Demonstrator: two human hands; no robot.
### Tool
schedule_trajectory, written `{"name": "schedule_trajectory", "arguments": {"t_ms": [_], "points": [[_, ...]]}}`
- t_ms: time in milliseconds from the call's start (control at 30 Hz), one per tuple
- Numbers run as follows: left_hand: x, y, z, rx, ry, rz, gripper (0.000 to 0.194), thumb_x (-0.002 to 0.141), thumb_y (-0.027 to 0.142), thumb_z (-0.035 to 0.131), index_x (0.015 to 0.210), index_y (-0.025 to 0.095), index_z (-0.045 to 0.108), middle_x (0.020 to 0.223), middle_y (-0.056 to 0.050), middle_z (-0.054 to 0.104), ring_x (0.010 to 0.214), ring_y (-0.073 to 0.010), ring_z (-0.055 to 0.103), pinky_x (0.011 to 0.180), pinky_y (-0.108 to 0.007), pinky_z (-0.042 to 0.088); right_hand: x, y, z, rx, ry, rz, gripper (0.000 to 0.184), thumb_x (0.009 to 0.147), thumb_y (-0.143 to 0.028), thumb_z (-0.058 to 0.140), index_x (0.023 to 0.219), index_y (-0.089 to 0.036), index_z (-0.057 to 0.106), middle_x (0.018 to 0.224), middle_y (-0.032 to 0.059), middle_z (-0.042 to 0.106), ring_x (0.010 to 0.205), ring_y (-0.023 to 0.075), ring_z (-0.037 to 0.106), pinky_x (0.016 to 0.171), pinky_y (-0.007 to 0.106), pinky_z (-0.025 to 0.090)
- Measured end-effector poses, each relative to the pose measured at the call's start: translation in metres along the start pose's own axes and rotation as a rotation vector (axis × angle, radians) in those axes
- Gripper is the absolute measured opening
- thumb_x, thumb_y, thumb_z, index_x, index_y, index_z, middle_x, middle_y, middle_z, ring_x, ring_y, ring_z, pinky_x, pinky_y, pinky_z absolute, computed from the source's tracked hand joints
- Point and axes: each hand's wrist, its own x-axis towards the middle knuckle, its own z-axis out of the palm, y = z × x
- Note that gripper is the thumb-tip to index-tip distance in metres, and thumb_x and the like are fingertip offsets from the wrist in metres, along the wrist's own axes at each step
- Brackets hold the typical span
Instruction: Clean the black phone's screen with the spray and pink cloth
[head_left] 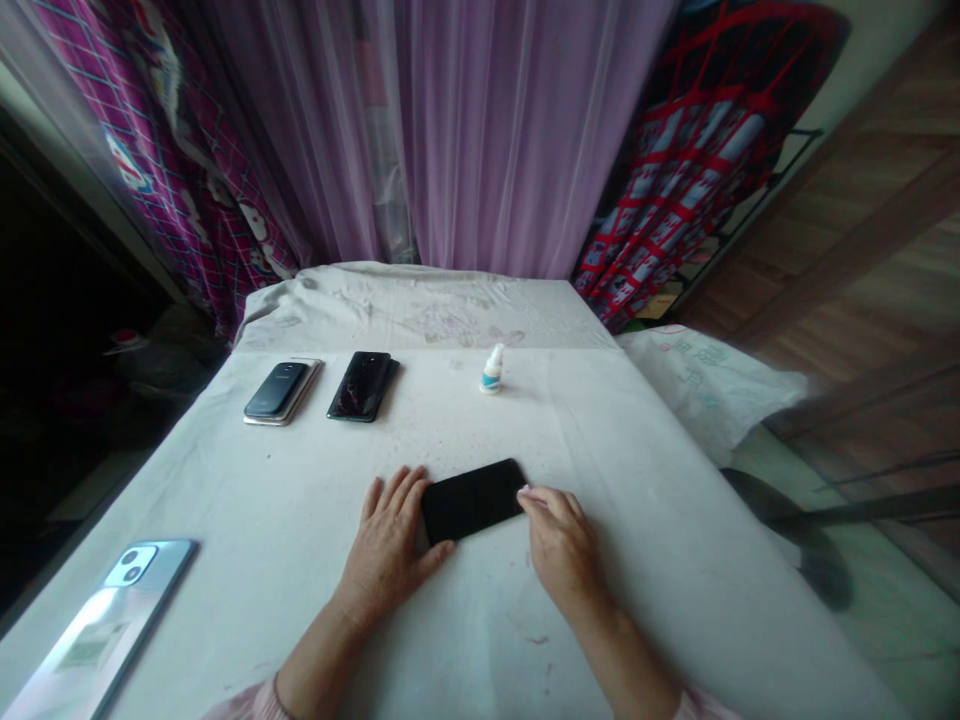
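A black smartphone [475, 501] lies on the white tablecloth in front of me, slightly tilted, its dark screen facing up. My left hand [391, 545] rests flat with fingers stretched, its index finger and thumb against the phone's left end. At the right end, my right hand [561, 540] is closed in a pinch. A small pale pink thing [527, 491] pokes out of its fingertips at the phone's edge; most of it is hidden, so its kind is unclear. Beyond the phone stands a small white spray bottle [491, 370] with a blue label.
Further back on the left are a dark phone [276, 389] on top of a lighter one, and a black phone [360, 386] overlapping another. A silver-blue phone [112, 630] lies near left. Purple curtains [517, 140] hang behind the table; a white plastic bag [712, 385] is at its right.
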Motion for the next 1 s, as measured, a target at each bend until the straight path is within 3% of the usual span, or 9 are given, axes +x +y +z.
{"name": "schedule_trajectory", "arguments": {"t_ms": [200,300,467,600,833,1000], "points": [[0.001,-0.001,0.004,-0.010,0.037,-0.023,0.068,0.083,0.053,0.061,0.137,0.017,0.042,0.142,-0.016,0.049,0.135,-0.0348,0.040,0.111,-0.058,0.025,0.003,-0.033,0.009,0.098,-0.093,-0.112,0.030,0.092,-0.007,0.044,0.105,-0.019,0.068,0.096,0.0082,0.068,0.088,0.0186,0.061,0.078,0.029,0.054],[0.011,-0.008,0.004,-0.006,0.057,-0.037,0.067,0.083,0.050,0.061,0.138,0.017,0.042,0.142,-0.017,0.049,0.134,-0.0343,0.041,0.111,-0.057,0.026,0.014,-0.022,0.009,0.084,-0.072,-0.089,0.033,0.090,-0.005,0.044,0.104,-0.020,0.069,0.096,0.0086,0.068,0.089,0.0190,0.061,0.079,0.030,0.054],[0.041,-0.023,-0.001,0.006,-0.006,-0.043,0.065,0.082,0.047,0.063,0.136,0.015,0.044,0.143,-0.018,0.047,0.135,-0.0356,0.039,0.110,-0.058,0.027,0.035,0.012,0.004,0.037,-0.001,-0.016,0.036,0.088,-0.005,0.042,0.104,-0.019,0.071,0.097,0.0092,0.068,0.090,0.0205,0.060,0.079,0.033,0.053],[0.056,-0.028,0.001,0.015,0.018,-0.052,0.063,0.083,0.047,0.061,0.136,0.016,0.044,0.143,-0.018,0.047,0.134,-0.0352,0.040,0.110,-0.060,0.027,0.047,0.023,0.009,0.025,0.044,0.015,0.035,0.088,-0.007,0.043,0.103,-0.020,0.072,0.096,0.0089,0.068,0.088,0.0206,0.059,0.078,0.033,0.052],[0.055,-0.028,0.002,0.001,0.021,-0.041,0.065,0.086,0.050,0.057,0.139,0.015,0.041,0.144,-0.017,0.046,0.136,-0.0334,0.038,0.112,-0.057,0.023,0.054,0.026,0.031,-0.013,0.017,0.022,0.036,0.086,-0.004,0.042,0.100,-0.018,0.072,0.094,0.0094,0.068,0.087,0.0209,0.059,0.077,0.033,0.051],[0.055,-0.028,0.003,0.002,0.029,-0.051,0.066,0.086,0.050,0.058,0.139,0.016,0.041,0.144,-0.017,0.047,0.137,-0.0339,0.037,0.112,-0.058,0.023,0.049,0.003,0.042,0.002,0.004,-0.047,0.034,0.089,-0.004,0.043,0.100,-0.019,0.071,0.095,0.0095,0.067,0.090,0.0209,0.058,0.078,0.032,0.052]]}}
